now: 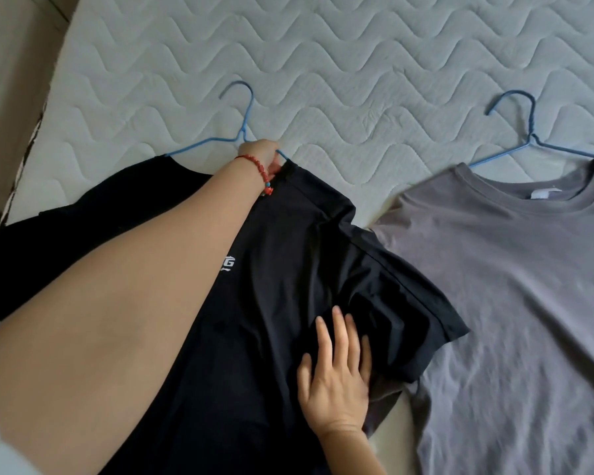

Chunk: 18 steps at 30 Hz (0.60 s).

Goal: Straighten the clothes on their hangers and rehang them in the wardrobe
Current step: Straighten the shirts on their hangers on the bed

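Observation:
A black T-shirt (282, 269) with a small white logo lies on the mattress, threaded on a blue wire hanger (246, 108). My left hand (263, 156), with a red bead bracelet at the wrist, is closed on the shirt's collar where the hanger's wire enters the neck. My right hand (336, 368) rests flat with fingers spread on the black shirt near its right sleeve. To the right lies a grey T-shirt (508, 286) on a second blue hanger (525, 125). The black sleeve overlaps the grey shirt's edge.
The quilted white mattress (357, 56) stretches beyond both hangers. Its left edge (38, 125) runs diagonally beside a beige floor strip. No wardrobe is in view.

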{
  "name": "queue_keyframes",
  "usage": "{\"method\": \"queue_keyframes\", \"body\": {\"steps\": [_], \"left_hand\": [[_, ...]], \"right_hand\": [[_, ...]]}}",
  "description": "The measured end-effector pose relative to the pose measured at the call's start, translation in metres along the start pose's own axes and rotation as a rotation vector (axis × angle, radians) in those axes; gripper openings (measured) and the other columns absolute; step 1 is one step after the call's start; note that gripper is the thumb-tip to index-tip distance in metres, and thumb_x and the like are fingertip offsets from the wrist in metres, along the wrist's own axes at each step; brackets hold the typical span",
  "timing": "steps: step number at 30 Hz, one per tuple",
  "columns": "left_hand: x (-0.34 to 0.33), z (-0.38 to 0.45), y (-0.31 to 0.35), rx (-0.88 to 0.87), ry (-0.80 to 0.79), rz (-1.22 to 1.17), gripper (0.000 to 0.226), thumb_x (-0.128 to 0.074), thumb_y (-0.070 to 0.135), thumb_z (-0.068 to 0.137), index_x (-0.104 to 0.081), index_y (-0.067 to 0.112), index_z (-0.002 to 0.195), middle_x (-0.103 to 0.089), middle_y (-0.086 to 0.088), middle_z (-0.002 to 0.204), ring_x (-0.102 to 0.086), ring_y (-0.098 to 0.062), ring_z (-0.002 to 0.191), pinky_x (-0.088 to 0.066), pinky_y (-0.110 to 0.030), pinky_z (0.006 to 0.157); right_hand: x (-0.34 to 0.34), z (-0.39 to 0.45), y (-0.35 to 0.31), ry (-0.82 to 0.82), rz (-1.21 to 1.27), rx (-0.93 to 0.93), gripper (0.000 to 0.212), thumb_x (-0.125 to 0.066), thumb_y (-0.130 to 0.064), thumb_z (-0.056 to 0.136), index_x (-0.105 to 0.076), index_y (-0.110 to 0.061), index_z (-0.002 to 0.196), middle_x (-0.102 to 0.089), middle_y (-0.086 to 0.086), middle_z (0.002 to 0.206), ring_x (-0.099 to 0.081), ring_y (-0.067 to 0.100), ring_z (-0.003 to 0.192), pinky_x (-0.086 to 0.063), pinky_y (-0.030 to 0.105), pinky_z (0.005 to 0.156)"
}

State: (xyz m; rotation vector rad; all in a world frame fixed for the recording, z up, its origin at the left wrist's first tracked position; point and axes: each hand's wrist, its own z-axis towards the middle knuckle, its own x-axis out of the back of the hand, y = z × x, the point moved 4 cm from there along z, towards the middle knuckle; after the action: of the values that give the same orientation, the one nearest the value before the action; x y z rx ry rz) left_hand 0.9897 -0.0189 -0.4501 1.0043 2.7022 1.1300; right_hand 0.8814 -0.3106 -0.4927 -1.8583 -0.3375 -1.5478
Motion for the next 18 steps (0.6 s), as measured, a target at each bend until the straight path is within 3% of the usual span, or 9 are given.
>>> {"method": "queue_keyframes", "body": {"steps": [1, 3, 4, 7, 9, 11, 13, 16, 18], "left_hand": [[-0.001, -0.005, 0.0, -0.045, 0.064, 0.049, 0.028, -0.046, 0.026, 0.091, -0.044, 0.018, 0.064, -0.059, 0.007, 0.051, -0.056, -0.011, 0.058, -0.041, -0.015, 0.043], [-0.002, -0.016, 0.002, -0.192, 0.25, 0.12, 0.025, -0.049, 0.015, 0.087, -0.054, 0.011, 0.063, -0.07, -0.003, 0.071, -0.063, -0.022, 0.083, -0.048, -0.024, 0.062], [-0.003, -0.023, 0.002, -0.261, 0.315, 0.124, 0.025, -0.048, 0.01, 0.085, -0.058, 0.007, 0.062, -0.069, -0.008, 0.074, -0.062, -0.025, 0.085, -0.048, -0.027, 0.069], [-0.004, -0.051, -0.002, -0.351, 0.355, 0.034, 0.031, -0.048, 0.007, 0.084, -0.056, 0.012, 0.054, -0.061, 0.006, 0.052, -0.062, -0.017, 0.068, -0.049, -0.024, 0.069], [-0.006, -0.071, -0.007, -0.387, 0.389, 0.038, 0.028, -0.048, 0.01, 0.085, -0.059, 0.003, 0.06, -0.067, 0.005, 0.053, -0.067, -0.014, 0.067, -0.053, -0.026, 0.074], [-0.012, -0.093, -0.013, -0.433, 0.47, 0.114, 0.026, -0.049, 0.012, 0.085, -0.064, -0.006, 0.076, -0.072, -0.016, 0.08, -0.067, -0.029, 0.087, -0.053, -0.035, 0.084], [-0.023, -0.118, -0.018, -0.48, 0.529, 0.163, 0.026, -0.049, 0.012, 0.086, -0.065, -0.008, 0.083, -0.069, -0.026, 0.093, -0.063, -0.036, 0.094, -0.048, -0.035, 0.085], [-0.05, -0.151, -0.014, -0.571, 0.515, 0.239, 0.025, -0.049, 0.014, 0.088, -0.063, -0.005, 0.079, -0.069, -0.024, 0.089, -0.063, -0.034, 0.09, -0.047, -0.034, 0.082], [-0.07, -0.167, -0.008, -0.6, 0.484, 0.274, 0.026, -0.05, 0.015, 0.088, -0.06, -0.002, 0.072, -0.067, -0.024, 0.081, -0.061, -0.034, 0.083, -0.047, -0.037, 0.079]], "right_hand": [[0.002, 0.0, 0.0, -0.016, 0.009, 0.006, 0.054, -0.042, -0.034, 0.078, -0.042, -0.017, 0.129, -0.033, 0.005, 0.144, -0.024, 0.022, 0.137, -0.007, 0.035, 0.113], [0.007, -0.001, 0.0, -0.037, 0.058, 0.016, 0.051, -0.043, -0.034, 0.08, -0.044, -0.018, 0.128, -0.034, 0.003, 0.145, -0.028, 0.021, 0.135, -0.007, 0.034, 0.113], [0.011, -0.002, 0.001, -0.051, 0.099, 0.027, 0.049, -0.045, -0.034, 0.08, -0.045, -0.018, 0.127, -0.035, 0.003, 0.145, -0.028, 0.02, 0.135, -0.009, 0.034, 0.113], [0.032, 0.001, 0.01, -0.096, 0.313, 0.091, 0.043, -0.046, -0.027, 0.082, -0.047, -0.019, 0.124, -0.039, 0.001, 0.145, -0.032, 0.015, 0.133, -0.037, 0.034, 0.108], [0.059, 0.013, 0.029, -0.08, 0.457, 0.12, 0.038, -0.044, -0.021, 0.086, -0.047, -0.018, 0.124, -0.04, 0.004, 0.144, -0.043, 0.016, 0.126, -0.046, 0.029, 0.099], [0.096, 0.038, 0.058, 0.016, 0.504, 0.144, 0.034, -0.042, -0.018, 0.085, -0.051, -0.016, 0.118, -0.048, 0.009, 0.138, -0.052, 0.019, 0.117, -0.043, 0.025, 0.096], [0.131, 0.072, 0.096, 0.104, 0.499, 0.107, 0.034, -0.041, -0.017, 0.082, -0.055, -0.013, 0.112, -0.055, 0.013, 0.129, -0.051, 0.019, 0.113, -0.038, 0.023, 0.094], [0.171, 0.125, 0.153, 0.161, 0.431, -0.011, 0.036, -0.043, -0.011, 0.079, -0.058, -0.003, 0.111, -0.057, 0.017, 0.121, -0.051, 0.028, 0.113, -0.036, 0.026, 0.091], [0.19, 0.159, 0.182, 0.135, 0.376, -0.101, 0.035, -0.047, -0.008, 0.084, -0.056, -0.005, 0.117, -0.054, 0.015, 0.124, -0.05, 0.032, 0.117, -0.039, 0.035, 0.091]]}}
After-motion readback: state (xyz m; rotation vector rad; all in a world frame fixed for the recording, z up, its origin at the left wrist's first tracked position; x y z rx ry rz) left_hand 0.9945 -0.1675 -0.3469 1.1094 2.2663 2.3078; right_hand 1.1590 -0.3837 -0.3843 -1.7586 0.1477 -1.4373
